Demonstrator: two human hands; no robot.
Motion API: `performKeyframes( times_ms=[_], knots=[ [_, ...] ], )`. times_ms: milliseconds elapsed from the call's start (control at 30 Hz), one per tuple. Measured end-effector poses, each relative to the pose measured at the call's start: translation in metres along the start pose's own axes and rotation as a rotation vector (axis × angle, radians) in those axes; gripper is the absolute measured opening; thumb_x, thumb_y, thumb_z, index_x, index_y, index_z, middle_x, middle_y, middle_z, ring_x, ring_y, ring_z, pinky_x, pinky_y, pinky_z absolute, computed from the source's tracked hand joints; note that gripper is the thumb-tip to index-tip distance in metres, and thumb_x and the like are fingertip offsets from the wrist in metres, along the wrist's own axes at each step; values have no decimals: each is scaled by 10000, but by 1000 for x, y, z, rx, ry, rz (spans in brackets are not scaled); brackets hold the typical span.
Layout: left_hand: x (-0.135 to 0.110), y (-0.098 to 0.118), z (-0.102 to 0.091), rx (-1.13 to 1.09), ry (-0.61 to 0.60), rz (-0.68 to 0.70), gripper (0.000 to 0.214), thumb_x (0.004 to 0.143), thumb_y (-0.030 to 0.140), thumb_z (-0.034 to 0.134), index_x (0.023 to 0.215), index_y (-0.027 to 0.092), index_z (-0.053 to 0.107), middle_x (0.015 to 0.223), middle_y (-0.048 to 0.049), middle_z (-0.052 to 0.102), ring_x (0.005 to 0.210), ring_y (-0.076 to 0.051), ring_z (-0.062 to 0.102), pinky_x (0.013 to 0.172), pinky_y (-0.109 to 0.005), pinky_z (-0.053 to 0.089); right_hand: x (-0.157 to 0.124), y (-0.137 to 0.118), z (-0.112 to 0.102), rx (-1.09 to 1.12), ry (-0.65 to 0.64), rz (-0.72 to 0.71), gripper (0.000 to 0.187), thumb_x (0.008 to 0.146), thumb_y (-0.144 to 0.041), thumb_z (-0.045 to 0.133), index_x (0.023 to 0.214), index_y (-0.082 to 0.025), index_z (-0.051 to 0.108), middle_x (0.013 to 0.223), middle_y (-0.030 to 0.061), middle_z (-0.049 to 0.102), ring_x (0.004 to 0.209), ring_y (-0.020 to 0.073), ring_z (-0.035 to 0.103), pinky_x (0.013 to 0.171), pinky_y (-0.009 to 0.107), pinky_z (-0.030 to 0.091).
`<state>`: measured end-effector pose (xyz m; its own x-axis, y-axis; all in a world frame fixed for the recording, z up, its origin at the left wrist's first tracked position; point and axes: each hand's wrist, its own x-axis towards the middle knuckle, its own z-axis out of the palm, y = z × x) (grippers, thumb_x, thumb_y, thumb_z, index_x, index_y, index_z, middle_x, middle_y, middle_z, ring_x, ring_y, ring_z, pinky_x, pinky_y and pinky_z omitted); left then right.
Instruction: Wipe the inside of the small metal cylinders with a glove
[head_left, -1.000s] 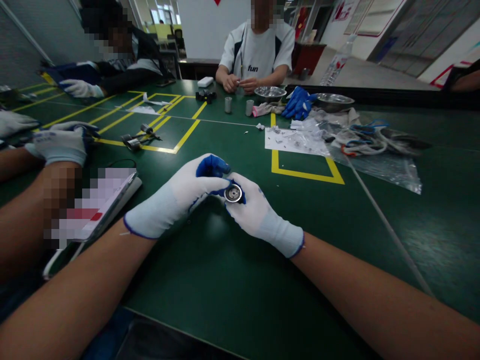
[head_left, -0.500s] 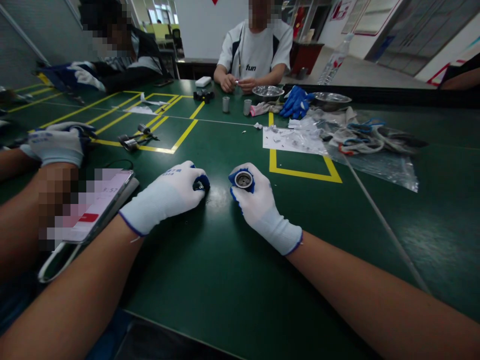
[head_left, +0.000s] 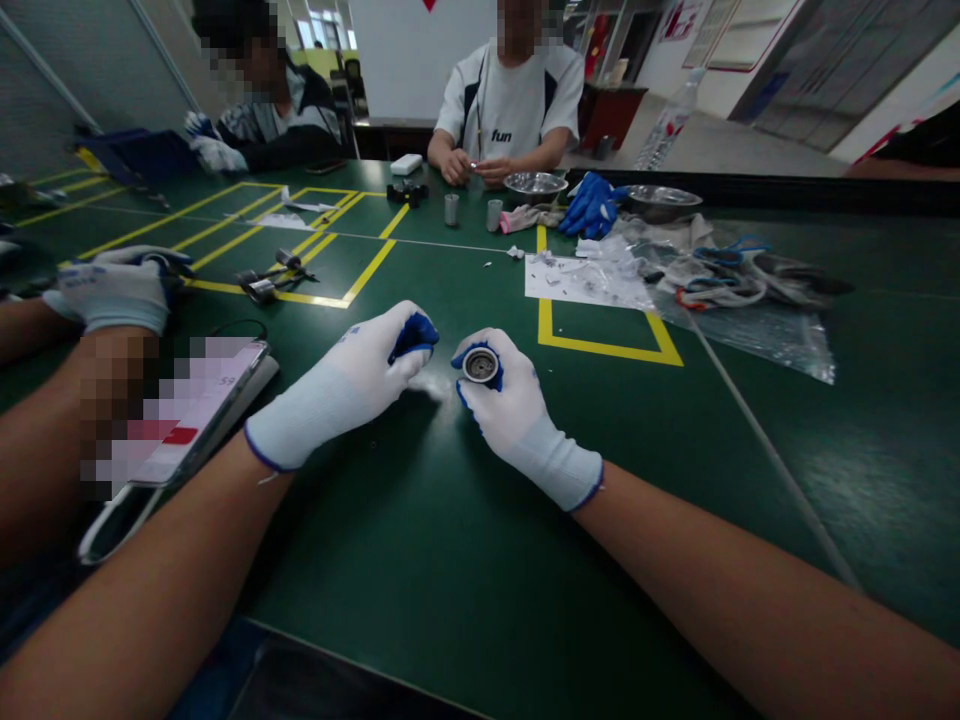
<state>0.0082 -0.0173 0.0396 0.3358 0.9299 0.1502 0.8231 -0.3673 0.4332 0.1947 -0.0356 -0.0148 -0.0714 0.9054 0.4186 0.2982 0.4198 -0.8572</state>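
My right hand (head_left: 514, 385), in a white glove with blue palm, is wrapped round a short metal cylinder (head_left: 480, 366). The cylinder's round end faces up, showing a pale rim and a dark, detailed inside. To the left, my left hand (head_left: 375, 360), gloved the same way, hangs a little above the green table with its fingertips drawn together. Whatever lies between those fingers is hidden by the glove. A small gap separates the two hands.
A phone (head_left: 202, 420) lies left of my left forearm, near a co-worker's gloved hand (head_left: 112, 290). Metal parts (head_left: 274, 275) lie beyond it. Paper with small bits (head_left: 585, 280), plastic bags, gloves (head_left: 592, 205) and metal bowls (head_left: 536, 184) fill the far right. Two people sit opposite.
My left hand has risen slightly and moved right, toward the cylinder; the small dark piece seen in its fingers is now hidden. My right hand shifted slightly left. The far-left co-worker's hands moved right.
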Motion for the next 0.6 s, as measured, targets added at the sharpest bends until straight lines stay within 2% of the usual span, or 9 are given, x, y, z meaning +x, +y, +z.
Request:
performKeyframes(
  times_ms=[100, 233, 467, 600],
  knots=[
    [-3, 8, -3, -199, 38, 103, 251, 915, 337, 587, 1093, 185, 678, 1061, -87, 740, 952, -259, 677, 938, -421, 556, 0, 0, 1, 6, -8, -4, 195, 714, -114, 553, 846, -257, 540, 889, 27, 610, 892, 253, 637, 832, 405, 523],
    [-8, 18, -8, -369, 33, 151, 241, 886, 313, 644, 1066, 179, 732, 1076, -78, 774, 974, -253, 703, 959, -407, 568, -1, 0, 1, 33, -47, 13, 180, 729, -156, 550, 877, -257, 533, 895, 27, 615, 878, 250, 627, 805, 400, 516],
    [-10, 24, -12, -461, 27, 141, 262, 831, 308, 732, 1051, 169, 764, 1071, -73, 796, 976, -256, 722, 956, -397, 587, -1, -2, 0, 95, -69, 12, 140, 715, -184, 555, 830, -256, 520, 855, 30, 618, 836, 251, 617, 783, 411, 518],
    [-10, 22, -9, -481, 19, 139, 262, 850, 306, 738, 1069, 166, 772, 1081, -70, 802, 977, -245, 730, 958, -378, 589, -2, -3, 1, 115, -80, 12, 159, 725, -177, 563, 865, -249, 548, 861, 30, 634, 840, 251, 633, 781, 408, 526]
  ],
)
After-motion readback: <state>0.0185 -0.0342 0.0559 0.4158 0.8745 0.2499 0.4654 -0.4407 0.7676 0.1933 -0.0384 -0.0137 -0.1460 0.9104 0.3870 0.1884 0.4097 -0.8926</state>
